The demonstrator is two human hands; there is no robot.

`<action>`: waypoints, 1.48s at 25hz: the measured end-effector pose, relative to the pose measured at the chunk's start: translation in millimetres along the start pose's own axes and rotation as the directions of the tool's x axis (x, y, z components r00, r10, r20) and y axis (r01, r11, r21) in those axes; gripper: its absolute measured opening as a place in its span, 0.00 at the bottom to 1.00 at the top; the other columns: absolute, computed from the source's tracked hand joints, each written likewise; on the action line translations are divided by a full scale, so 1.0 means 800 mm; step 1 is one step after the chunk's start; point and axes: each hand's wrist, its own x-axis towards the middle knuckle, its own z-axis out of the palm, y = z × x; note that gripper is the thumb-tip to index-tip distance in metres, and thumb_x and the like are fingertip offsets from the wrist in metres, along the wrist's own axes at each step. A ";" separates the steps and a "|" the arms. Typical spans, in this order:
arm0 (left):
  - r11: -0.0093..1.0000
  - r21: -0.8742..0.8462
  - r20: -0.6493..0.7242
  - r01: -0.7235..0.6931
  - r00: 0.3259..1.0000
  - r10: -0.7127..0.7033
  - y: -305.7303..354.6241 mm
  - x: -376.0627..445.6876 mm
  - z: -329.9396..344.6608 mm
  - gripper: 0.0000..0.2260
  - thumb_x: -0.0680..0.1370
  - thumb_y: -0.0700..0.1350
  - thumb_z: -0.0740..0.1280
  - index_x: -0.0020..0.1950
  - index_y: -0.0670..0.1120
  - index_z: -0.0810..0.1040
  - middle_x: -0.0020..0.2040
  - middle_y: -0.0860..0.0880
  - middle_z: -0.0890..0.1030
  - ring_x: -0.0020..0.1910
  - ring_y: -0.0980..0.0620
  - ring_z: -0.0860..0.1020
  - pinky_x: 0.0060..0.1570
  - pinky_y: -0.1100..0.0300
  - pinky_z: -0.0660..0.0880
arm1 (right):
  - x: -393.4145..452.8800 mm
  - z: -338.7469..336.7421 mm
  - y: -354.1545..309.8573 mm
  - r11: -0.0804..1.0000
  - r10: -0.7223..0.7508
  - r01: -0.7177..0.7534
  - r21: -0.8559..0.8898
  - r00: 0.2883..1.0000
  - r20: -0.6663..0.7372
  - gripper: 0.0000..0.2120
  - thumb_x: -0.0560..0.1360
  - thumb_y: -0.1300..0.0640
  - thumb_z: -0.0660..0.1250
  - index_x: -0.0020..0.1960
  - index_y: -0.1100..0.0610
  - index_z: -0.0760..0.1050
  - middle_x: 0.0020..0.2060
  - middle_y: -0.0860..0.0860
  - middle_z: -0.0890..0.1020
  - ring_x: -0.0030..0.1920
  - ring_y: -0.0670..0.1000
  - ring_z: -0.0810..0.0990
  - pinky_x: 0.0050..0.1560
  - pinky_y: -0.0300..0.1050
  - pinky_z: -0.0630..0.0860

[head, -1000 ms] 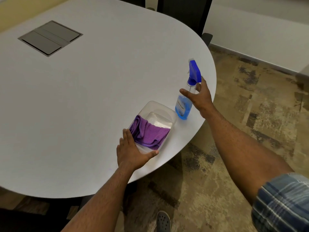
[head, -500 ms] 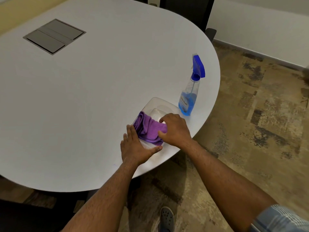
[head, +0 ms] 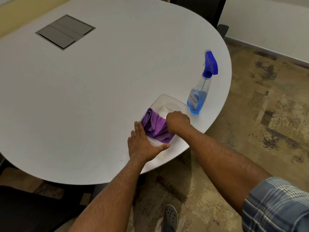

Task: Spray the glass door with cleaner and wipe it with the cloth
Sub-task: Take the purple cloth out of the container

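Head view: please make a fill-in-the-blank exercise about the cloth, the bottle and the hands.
1. The purple cloth lies in a clear ____.
2. The spray bottle stands ____ on the table.
3. The right hand grips the ____.
4. The left hand steadies the container with ____ fingers.

Missing words: container; upright; cloth; straight

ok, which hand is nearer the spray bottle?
Right. The right hand is in the clear tub on the purple cloth, just beside the spray bottle; the left hand braces the tub's near corner, farther off.
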 end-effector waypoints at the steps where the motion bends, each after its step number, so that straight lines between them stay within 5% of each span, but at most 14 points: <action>1: 1.000 -0.002 0.001 -0.002 1.000 0.002 0.000 -0.001 0.000 0.65 0.58 0.80 0.64 0.80 0.48 0.36 0.82 0.47 0.42 0.81 0.43 0.51 0.77 0.42 0.55 | 0.006 -0.003 0.005 0.997 0.023 -0.023 0.076 1.000 -0.001 0.13 0.77 0.56 0.67 0.60 0.59 0.75 0.49 0.54 0.79 0.48 0.54 0.78 0.48 0.48 0.75; 5: 1.000 -0.012 -0.002 -0.014 1.000 0.014 0.000 -0.001 0.000 0.65 0.59 0.80 0.65 0.80 0.48 0.35 0.82 0.47 0.41 0.81 0.43 0.50 0.78 0.43 0.53 | 0.024 -0.008 0.017 0.960 0.044 -0.043 0.278 0.999 -0.001 0.12 0.75 0.57 0.68 0.58 0.59 0.79 0.50 0.55 0.82 0.46 0.54 0.80 0.48 0.47 0.79; 10: 1.000 0.000 0.005 -0.012 1.000 0.012 0.000 0.000 0.002 0.64 0.59 0.80 0.63 0.80 0.48 0.35 0.82 0.47 0.41 0.81 0.43 0.49 0.78 0.43 0.53 | 0.013 0.009 0.005 0.992 -0.126 0.125 0.024 0.985 0.120 0.16 0.74 0.56 0.71 0.60 0.60 0.76 0.45 0.54 0.76 0.45 0.53 0.77 0.51 0.46 0.78; 15: 1.000 -0.007 -0.001 -0.009 1.000 0.009 -0.001 0.000 0.001 0.64 0.59 0.80 0.64 0.80 0.48 0.36 0.82 0.47 0.41 0.81 0.43 0.50 0.78 0.43 0.54 | 0.013 0.016 0.005 0.989 -0.118 0.130 -0.071 0.982 0.149 0.21 0.75 0.54 0.71 0.64 0.59 0.73 0.55 0.57 0.79 0.55 0.56 0.79 0.57 0.51 0.77; 19: 1.000 -0.002 0.003 -0.005 1.000 0.005 0.000 -0.001 0.000 0.64 0.59 0.80 0.64 0.80 0.48 0.36 0.82 0.47 0.40 0.81 0.43 0.49 0.78 0.43 0.52 | 0.011 0.014 0.002 0.987 -0.104 0.108 -0.122 0.994 0.043 0.19 0.76 0.54 0.70 0.63 0.59 0.73 0.55 0.56 0.80 0.55 0.55 0.80 0.58 0.51 0.75; 25: 1.000 0.004 0.007 -0.002 1.000 0.002 0.003 -0.004 -0.004 0.64 0.61 0.79 0.65 0.80 0.47 0.35 0.82 0.46 0.40 0.81 0.43 0.49 0.78 0.43 0.52 | 0.009 0.014 -0.004 0.976 -0.078 0.123 -0.177 0.968 0.240 0.33 0.69 0.41 0.75 0.66 0.57 0.71 0.60 0.55 0.77 0.63 0.57 0.75 0.65 0.55 0.70; 31: 1.000 -0.018 0.009 0.002 1.000 -0.002 0.005 -0.005 -0.006 0.64 0.61 0.79 0.66 0.80 0.48 0.36 0.82 0.46 0.41 0.81 0.43 0.49 0.78 0.43 0.53 | 0.008 0.013 -0.012 0.996 -0.084 0.085 -0.030 0.996 0.036 0.14 0.78 0.57 0.66 0.62 0.60 0.74 0.57 0.57 0.79 0.55 0.56 0.79 0.53 0.49 0.76; 34: 1.000 -0.011 0.028 0.004 1.000 -0.004 0.004 -0.006 -0.006 0.64 0.62 0.78 0.66 0.80 0.46 0.33 0.81 0.46 0.37 0.81 0.43 0.46 0.78 0.44 0.49 | 0.023 -0.013 0.007 0.992 -0.045 0.046 0.119 0.999 -0.009 0.13 0.75 0.58 0.67 0.58 0.59 0.78 0.53 0.56 0.81 0.48 0.56 0.79 0.45 0.48 0.75; 37: 1.000 0.007 0.052 0.008 0.999 -0.008 0.005 -0.003 -0.009 0.65 0.62 0.78 0.66 0.80 0.46 0.33 0.81 0.46 0.35 0.81 0.43 0.43 0.79 0.44 0.47 | 0.033 -0.036 0.027 0.950 -0.064 0.067 0.304 0.998 -0.020 0.12 0.75 0.60 0.65 0.57 0.59 0.81 0.54 0.57 0.83 0.52 0.57 0.80 0.47 0.44 0.74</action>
